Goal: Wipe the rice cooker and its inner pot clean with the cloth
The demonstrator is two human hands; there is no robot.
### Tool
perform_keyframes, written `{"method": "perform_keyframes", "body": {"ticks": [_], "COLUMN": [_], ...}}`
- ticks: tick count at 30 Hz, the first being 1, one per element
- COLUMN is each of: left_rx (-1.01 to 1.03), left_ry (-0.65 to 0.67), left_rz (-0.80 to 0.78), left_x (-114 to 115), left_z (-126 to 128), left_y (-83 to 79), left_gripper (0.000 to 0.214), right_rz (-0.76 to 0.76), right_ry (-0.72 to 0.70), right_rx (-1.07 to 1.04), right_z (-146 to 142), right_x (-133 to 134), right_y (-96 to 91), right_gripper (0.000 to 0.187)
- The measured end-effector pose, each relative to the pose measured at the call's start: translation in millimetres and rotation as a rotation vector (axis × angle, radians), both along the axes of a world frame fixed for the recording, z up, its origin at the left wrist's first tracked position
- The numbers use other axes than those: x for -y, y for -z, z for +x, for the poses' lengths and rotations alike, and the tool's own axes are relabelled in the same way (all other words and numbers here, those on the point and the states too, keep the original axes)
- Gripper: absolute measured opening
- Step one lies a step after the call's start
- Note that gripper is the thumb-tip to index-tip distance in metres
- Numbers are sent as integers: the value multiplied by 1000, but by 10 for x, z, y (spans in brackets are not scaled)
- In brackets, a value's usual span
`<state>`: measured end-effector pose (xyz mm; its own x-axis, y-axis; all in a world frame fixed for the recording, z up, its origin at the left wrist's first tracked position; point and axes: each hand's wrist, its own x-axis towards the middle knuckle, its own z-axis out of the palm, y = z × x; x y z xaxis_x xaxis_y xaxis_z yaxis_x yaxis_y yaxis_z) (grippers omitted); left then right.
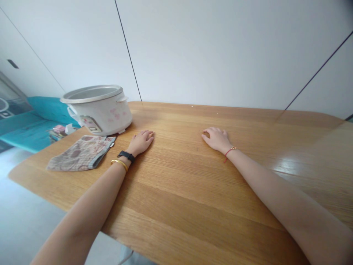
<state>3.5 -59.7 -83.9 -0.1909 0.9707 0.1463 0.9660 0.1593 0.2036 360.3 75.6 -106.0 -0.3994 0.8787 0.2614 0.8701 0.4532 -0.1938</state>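
My left hand [141, 142] lies palm down on the wooden table [193, 184], fingers stretched flat, holding nothing. It rests just right of a white rice cooker [97, 109] without a lid and a folded patterned cloth [81, 153]. A black band and a gold bangle sit on that wrist. My right hand [216, 139] also lies flat on the table, fingers out, empty, with a red string on the wrist. The two hands are about a forearm's width apart.
A white wall [206, 51] runs along the table's far edge. To the left, beyond the table, is a teal surface [30, 129] with small items on it. The table's left edge drops to a pale floor [24, 224].
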Motion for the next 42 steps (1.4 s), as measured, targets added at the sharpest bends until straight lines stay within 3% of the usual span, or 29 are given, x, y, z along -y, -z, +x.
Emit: {"method": "perform_keyframes", "body": {"ticks": [42], "left_rx": [-23], "left_ry": [-10], "left_rz": [8], "left_x": [-11], "left_z": [-8], "left_y": [11], "left_gripper": [48], "right_rz": [10], "right_ry": [-6], "right_rx": [-3], "right_z": [1], "right_x": [16], "right_y": [-13], "right_gripper": [44]}}
